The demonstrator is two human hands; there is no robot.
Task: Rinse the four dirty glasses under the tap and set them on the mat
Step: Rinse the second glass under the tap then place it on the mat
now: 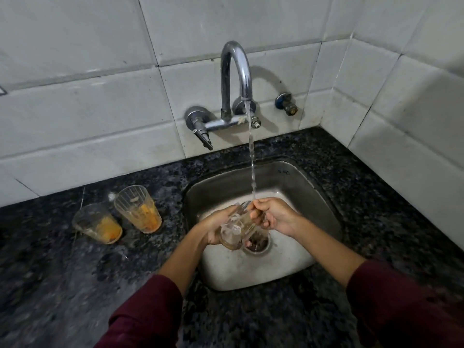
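A clear ribbed glass [237, 228] is tilted over the steel sink [311, 194], its mouth up toward the falling water. My left hand [213, 227] cups its body from the left. My right hand [272, 216] grips its rim, fingers at or inside the mouth. Water runs from the chrome tap [236, 71] onto the rim and my right fingers. Two dirty glasses stand on the counter to the left of the sink: a short one [96, 222] and a taller ribbed one [138, 208], both with orange residue. No mat is in view.
Black speckled granite counter [75, 285] surrounds the sink. The drain strainer [258, 243] lies just below the held glass. The tap lever [203, 136] points down-left. White tiled walls meet in a corner at the right, with a small valve [287, 104] there.
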